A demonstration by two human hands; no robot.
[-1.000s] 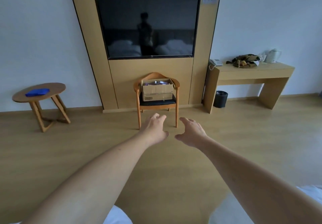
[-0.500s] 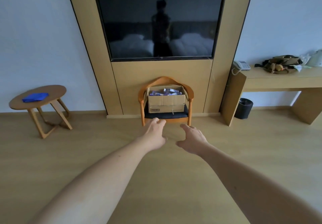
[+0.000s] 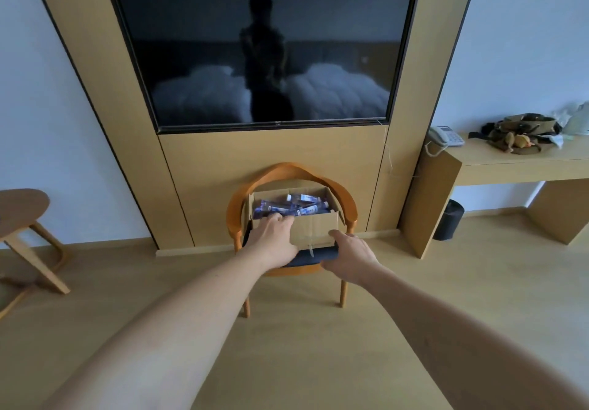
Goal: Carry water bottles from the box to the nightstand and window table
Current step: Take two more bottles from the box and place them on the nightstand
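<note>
An open cardboard box (image 3: 314, 229) stands on the dark seat of a wooden armchair (image 3: 288, 172) against the wall panel under the TV. Several water bottles (image 3: 294, 205) with blue labels lie inside it. My left hand (image 3: 274, 240) stretches out in front of the box's left front corner, fingers relaxed, fingertips at the rim level. My right hand (image 3: 349, 258) reaches toward the box's lower right front corner, fingers loosely extended. Neither hand holds anything. Whether they touch the box is unclear.
A round wooden side table (image 3: 22, 212) stands at the left edge. A wooden desk (image 3: 516, 161) at the right carries a phone (image 3: 446, 135) and a bag (image 3: 519, 132), with a black bin (image 3: 449, 220) under it. Open wood floor lies around the chair.
I have moved closer to the chair; the box looks much larger. Both hands have gone forward from mid-air over the floor to the front of the box.
</note>
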